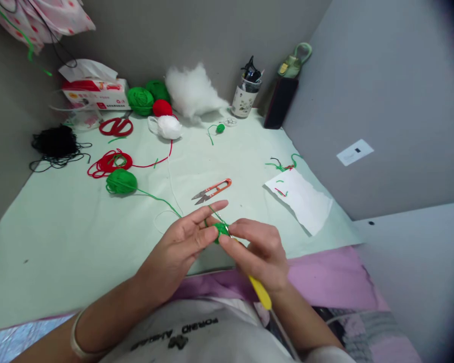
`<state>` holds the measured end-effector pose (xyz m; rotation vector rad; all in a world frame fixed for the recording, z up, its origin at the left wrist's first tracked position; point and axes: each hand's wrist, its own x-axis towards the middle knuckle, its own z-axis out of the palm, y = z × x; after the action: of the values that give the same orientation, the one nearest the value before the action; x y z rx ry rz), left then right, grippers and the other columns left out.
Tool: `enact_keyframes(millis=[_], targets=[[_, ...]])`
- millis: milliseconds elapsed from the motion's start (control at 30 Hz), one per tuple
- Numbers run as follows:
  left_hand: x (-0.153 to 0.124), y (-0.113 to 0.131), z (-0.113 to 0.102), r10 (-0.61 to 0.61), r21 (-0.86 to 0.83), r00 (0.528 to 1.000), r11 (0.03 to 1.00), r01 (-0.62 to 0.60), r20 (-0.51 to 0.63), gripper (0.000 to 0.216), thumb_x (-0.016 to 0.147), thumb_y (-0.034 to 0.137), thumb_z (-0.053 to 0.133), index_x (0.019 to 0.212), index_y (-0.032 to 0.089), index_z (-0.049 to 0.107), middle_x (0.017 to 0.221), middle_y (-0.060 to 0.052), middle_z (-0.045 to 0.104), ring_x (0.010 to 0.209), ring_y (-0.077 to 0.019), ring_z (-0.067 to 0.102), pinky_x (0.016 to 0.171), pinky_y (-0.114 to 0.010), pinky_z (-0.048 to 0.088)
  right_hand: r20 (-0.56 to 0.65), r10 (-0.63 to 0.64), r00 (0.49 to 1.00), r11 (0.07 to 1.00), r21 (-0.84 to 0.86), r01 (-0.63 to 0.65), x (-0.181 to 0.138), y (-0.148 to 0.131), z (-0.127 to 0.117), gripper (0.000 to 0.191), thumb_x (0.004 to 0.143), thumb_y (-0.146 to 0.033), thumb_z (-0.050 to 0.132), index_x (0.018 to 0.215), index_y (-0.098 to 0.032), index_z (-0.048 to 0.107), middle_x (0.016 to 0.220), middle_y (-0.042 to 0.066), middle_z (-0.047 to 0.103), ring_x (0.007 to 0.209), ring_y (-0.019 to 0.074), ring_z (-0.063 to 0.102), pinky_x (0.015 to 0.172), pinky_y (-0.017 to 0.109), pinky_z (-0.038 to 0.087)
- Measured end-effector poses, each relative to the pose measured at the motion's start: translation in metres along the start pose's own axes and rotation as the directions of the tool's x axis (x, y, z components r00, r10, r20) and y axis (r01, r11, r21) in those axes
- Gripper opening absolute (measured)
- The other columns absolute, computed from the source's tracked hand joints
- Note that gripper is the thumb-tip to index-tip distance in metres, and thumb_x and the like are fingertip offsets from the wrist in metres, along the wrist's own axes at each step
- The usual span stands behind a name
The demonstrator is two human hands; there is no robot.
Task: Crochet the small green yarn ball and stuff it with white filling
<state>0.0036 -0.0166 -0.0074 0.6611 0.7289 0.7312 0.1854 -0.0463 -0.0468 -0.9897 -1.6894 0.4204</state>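
Note:
My left hand (189,237) pinches a small green crochet piece (221,231) between thumb and fingers. Green yarn loops round its raised index finger and runs back to the green yarn ball (121,181) on the left. In my right hand (259,247) is a crochet hook with a yellow handle (260,292); its metal tip meets the green piece, though the exact stitch is too small to make out. Just beyond the hands lie orange-handled thread snips (213,191), blades pointing left.
At the left are black yarn (56,142), red yarn (111,162) and red scissors (116,126). Along the back stand a tissue pack (96,95), white stuffing (194,93), a pen jar (245,96) and a dark phone (282,102). White paper (300,201) with thread scraps lies right.

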Motion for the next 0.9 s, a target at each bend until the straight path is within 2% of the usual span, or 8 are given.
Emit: enact_keyframes(millis=[67, 133, 233, 400, 567, 633, 733, 900], targets=[[0.001, 0.002, -0.003, -0.058, -0.080, 0.996, 0.995, 0.064, 0.070, 0.049, 0.086, 0.041, 0.081, 0.133, 0.028, 0.071, 0.105, -0.002, 0.069, 0.106, -0.0170, 0.061, 0.100, -0.030, 0.045, -0.034, -0.153, 0.988, 0.988, -0.025, 0.152, 0.004, -0.001, -0.001, 0.045, 0.094, -0.016, 0.071, 0.131, -0.042, 0.072, 0.107, 0.004, 0.078, 0.096, 0.0231, 0.076, 0.077, 0.037, 0.066], [0.002, 0.004, -0.006, -0.062, -0.115, 0.993, 0.991, 0.074, 0.103, 0.052, 0.083, 0.039, 0.082, 0.133, 0.026, 0.071, 0.109, -0.004, 0.071, 0.107, -0.0185, 0.062, 0.100, -0.031, 0.044, -0.086, -0.176, 0.981, 0.983, 0.036, 0.180, 0.009, -0.002, 0.000, 0.042, 0.099, -0.019, 0.065, 0.135, -0.040, 0.070, 0.110, 0.005, 0.078, 0.095, 0.0218, 0.076, 0.074, 0.035, 0.066], [0.004, 0.006, -0.009, -0.046, -0.109, 0.993, 0.992, 0.058, 0.107, 0.055, 0.083, 0.036, 0.080, 0.136, 0.024, 0.070, 0.107, -0.004, 0.072, 0.101, -0.0186, 0.062, 0.098, -0.033, 0.044, -0.121, -0.095, 0.988, 0.974, 0.194, 0.118, 0.014, -0.002, 0.002, 0.032, 0.102, -0.023, 0.062, 0.128, -0.038, 0.074, 0.109, 0.005, 0.080, 0.093, 0.0214, 0.077, 0.073, 0.037, 0.066], [0.007, 0.009, -0.011, 0.017, -0.074, 0.992, 0.997, -0.007, 0.128, 0.048, 0.082, 0.031, 0.078, 0.129, 0.021, 0.074, 0.093, -0.002, 0.067, 0.080, -0.0153, 0.059, 0.084, -0.032, 0.046, -0.080, 0.046, 0.996, 0.944, 0.330, -0.017, 0.014, -0.004, -0.004, 0.024, 0.100, -0.023, 0.064, 0.116, -0.033, 0.079, 0.101, 0.006, 0.082, 0.090, 0.0217, 0.076, 0.073, 0.038, 0.065], [0.010, 0.007, -0.017, -0.010, -0.089, 0.976, 0.996, 0.030, 0.217, 0.041, 0.095, 0.034, 0.060, 0.129, 0.016, 0.074, 0.077, -0.002, 0.064, 0.063, -0.0139, 0.057, 0.074, -0.034, 0.046, -0.030, 0.221, 0.975, 0.847, 0.501, -0.176, 0.019, -0.002, -0.011, 0.016, 0.100, -0.028, 0.065, 0.102, -0.027, 0.081, 0.094, 0.006, 0.081, 0.075, 0.0195, 0.074, 0.067, 0.036, 0.063], [0.010, 0.006, -0.019, -0.023, -0.074, 0.973, 0.996, 0.041, 0.230, 0.041, 0.097, 0.035, 0.058, 0.130, 0.017, 0.074, 0.078, -0.003, 0.065, 0.066, -0.0150, 0.060, 0.076, -0.035, 0.047, 0.005, 0.281, 0.960, 0.786, 0.572, -0.234, 0.023, -0.001, -0.012, 0.014, 0.099, -0.029, 0.067, 0.098, -0.024, 0.080, 0.090, 0.006, 0.080, 0.070, 0.0174, 0.073, 0.064, 0.034, 0.063], [0.008, 0.008, -0.018, -0.031, 0.001, 0.976, 0.999, 0.032, 0.216, 0.038, 0.094, 0.036, 0.068, 0.128, 0.021, 0.075, 0.093, -0.005, 0.070, 0.083, -0.0175, 0.066, 0.086, -0.034, 0.047, 0.028, 0.332, 0.943, 0.713, 0.647, -0.271, 0.027, -0.001, -0.012, 0.014, 0.098, -0.032, 0.069, 0.093, -0.022, 0.079, 0.082, 0.005, 0.078, 0.063, 0.0148, 0.070, 0.058, 0.029, 0.061], [0.008, 0.010, -0.014, 0.045, 0.120, 0.989, 0.991, -0.062, 0.143, 0.041, 0.084, 0.029, 0.082, 0.125, 0.027, 0.077, 0.105, -0.004, 0.072, 0.105, -0.0209, 0.066, 0.100, -0.035, 0.046, 0.003, 0.309, 0.951, 0.748, 0.617, -0.245, 0.024, -0.003, -0.004, 0.015, 0.098, -0.034, 0.069, 0.094, -0.024, 0.079, 0.086, 0.005, 0.077, 0.068, 0.0153, 0.070, 0.060, 0.029, 0.060]])
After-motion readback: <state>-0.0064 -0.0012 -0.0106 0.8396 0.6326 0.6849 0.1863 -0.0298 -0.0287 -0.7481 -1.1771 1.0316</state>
